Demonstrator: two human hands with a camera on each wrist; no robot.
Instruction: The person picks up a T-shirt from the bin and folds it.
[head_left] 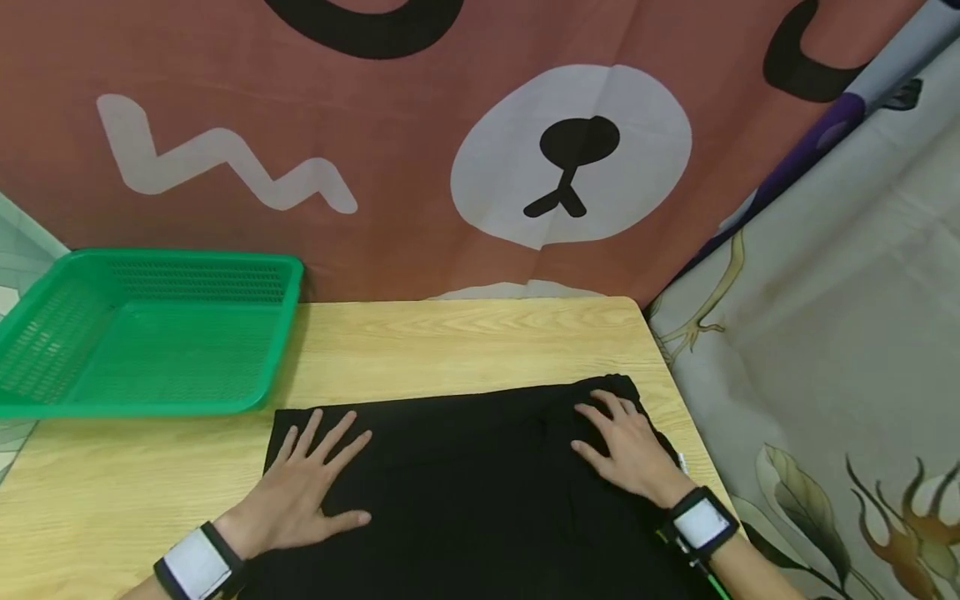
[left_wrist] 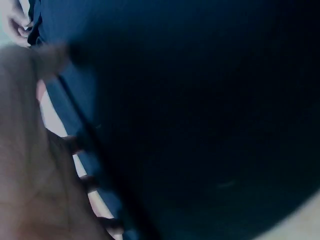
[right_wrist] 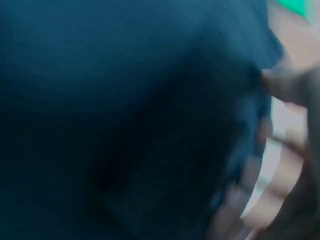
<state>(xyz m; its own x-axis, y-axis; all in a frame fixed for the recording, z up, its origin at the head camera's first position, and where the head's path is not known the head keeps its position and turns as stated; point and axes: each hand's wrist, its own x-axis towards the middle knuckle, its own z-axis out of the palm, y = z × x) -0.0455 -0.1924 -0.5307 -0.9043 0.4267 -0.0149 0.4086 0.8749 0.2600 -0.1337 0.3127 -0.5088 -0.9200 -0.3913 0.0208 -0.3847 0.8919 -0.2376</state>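
Note:
A black cloth, seemingly a garment, lies spread on the wooden table, its far edge fairly straight and its far right corner slightly gathered. My left hand rests on its left part with the fingers spread. On the far right corner my right hand touches the fabric, fingers apart and a little bent. Dark fabric fills most of the left wrist view, beside the left hand. The right wrist view is blurred, with the right hand along the cloth's edge.
A green plastic basket with perforated sides stands at the table's back left. Behind the wooden table hangs a brown curtain with a bear print. A pale patterned cloth hangs along the right side.

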